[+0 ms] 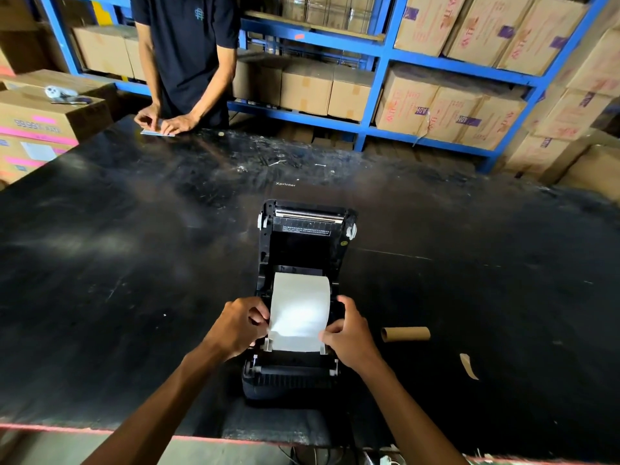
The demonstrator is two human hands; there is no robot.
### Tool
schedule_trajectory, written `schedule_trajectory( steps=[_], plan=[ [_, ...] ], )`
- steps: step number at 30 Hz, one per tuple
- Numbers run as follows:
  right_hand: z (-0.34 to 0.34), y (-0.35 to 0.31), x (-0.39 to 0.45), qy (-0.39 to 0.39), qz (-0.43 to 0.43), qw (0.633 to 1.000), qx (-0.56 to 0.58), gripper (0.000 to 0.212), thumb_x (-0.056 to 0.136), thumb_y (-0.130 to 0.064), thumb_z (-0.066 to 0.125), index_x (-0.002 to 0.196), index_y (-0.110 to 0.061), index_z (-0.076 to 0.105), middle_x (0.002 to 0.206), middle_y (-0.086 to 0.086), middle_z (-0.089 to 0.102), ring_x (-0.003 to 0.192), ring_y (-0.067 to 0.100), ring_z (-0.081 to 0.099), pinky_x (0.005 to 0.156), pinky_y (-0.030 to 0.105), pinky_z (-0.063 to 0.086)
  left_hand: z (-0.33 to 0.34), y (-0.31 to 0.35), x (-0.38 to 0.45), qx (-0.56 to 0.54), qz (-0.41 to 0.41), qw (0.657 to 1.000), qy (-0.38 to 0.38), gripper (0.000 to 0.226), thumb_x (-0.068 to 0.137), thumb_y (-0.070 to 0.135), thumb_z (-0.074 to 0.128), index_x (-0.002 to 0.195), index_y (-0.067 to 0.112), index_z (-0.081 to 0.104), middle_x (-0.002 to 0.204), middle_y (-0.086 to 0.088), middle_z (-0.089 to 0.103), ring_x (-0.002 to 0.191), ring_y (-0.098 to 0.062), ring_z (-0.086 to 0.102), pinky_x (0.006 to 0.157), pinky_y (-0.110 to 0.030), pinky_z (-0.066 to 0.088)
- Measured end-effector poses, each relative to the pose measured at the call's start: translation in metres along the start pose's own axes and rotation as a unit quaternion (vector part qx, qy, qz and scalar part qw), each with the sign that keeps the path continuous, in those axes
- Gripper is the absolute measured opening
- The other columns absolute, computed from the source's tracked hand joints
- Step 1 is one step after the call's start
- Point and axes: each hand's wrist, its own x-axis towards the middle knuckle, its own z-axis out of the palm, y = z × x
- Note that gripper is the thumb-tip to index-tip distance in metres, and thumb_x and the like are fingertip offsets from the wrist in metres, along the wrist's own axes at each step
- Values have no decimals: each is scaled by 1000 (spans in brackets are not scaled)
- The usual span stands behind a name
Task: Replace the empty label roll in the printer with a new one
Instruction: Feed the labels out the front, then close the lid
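A black label printer (302, 380) stands on the black table with its lid (307, 229) swung open and back. A new white label roll (299, 297) lies in its bay, and its loose end is drawn forward between the two paper guides. My left hand (235, 327) pinches the left edge of the label paper. At the right edge, my right hand (352, 333) pinches the same strip. The empty brown cardboard core (405, 333) lies on the table to the right of the printer.
A torn brown scrap (469, 365) lies right of the core. Another person (186, 62) stands at the table's far side with both hands on a paper (157, 131). Cardboard boxes (40, 119) sit at the left, and blue shelving (379, 85) with boxes fills the back.
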Motion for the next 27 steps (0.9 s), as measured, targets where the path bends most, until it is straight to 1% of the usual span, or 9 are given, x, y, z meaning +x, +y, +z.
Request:
schedule_trajectory(
  steps=[3,7,10,14,17,19,23,26,27],
  plan=[
    [1,2,-1,-3,-1,1000,6,79,78,-6,68,143,-24,28,80,1,69,82,15,64,80,30,53,0,-2,-1,3,15,1000,-7,28,77,2,72,77,27,60,78,5,71,74,-9,70,66,-21,58],
    [-1,-2,1,-19,-5,1000,-11,78,78,-6,67,144,-23,29,74,-3,68,74,12,62,79,32,52,2,-2,-2,-21,16,1000,4,22,75,7,76,84,20,61,81,2,75,75,-8,72,68,-26,60],
    [-3,-3,2,-23,-1,1000,-5,79,77,-7,68,144,-23,29,76,0,70,80,14,63,80,30,51,4,-1,-1,-17,7,1000,2,22,78,5,74,83,20,59,80,1,74,74,-12,72,66,-31,61],
    [2,1,1,7,1,1000,10,83,76,-8,66,145,-30,27,78,1,70,84,16,65,87,38,53,2,3,5,40,3,998,-39,25,79,9,73,85,21,52,92,-5,73,72,-15,68,54,-20,54],
    [5,4,0,11,-18,1000,7,81,78,-4,63,146,-26,26,74,-2,69,72,10,65,74,25,55,0,4,8,21,-10,999,-43,25,78,6,72,87,19,52,89,-8,73,68,-24,69,47,-25,55],
    [3,2,1,-5,-19,1000,1,81,79,-3,62,147,-25,25,73,-2,68,68,8,63,66,15,49,1,3,8,-3,-23,999,-23,23,79,4,71,87,18,54,85,-6,72,68,-27,70,46,-27,56],
    [-7,-2,2,-33,-7,999,-3,78,76,-6,65,145,-23,32,76,-1,72,67,7,65,66,20,53,2,3,9,-16,-41,998,-50,29,78,1,71,83,21,52,81,-2,70,60,-18,65,44,-19,50],
    [-11,-5,3,-25,15,999,32,75,77,-7,69,143,-23,36,80,7,73,49,5,60,49,20,52,-3,4,10,-4,-33,995,-90,33,78,1,72,83,24,48,80,2,68,52,-9,62,45,-16,48],
    [-11,-5,3,-16,20,999,39,75,77,-6,70,143,-22,36,82,10,73,50,7,59,49,21,52,-4,3,10,-9,-32,995,-92,33,79,1,72,84,23,48,81,1,68,50,-10,63,46,-17,49]
  ],
)
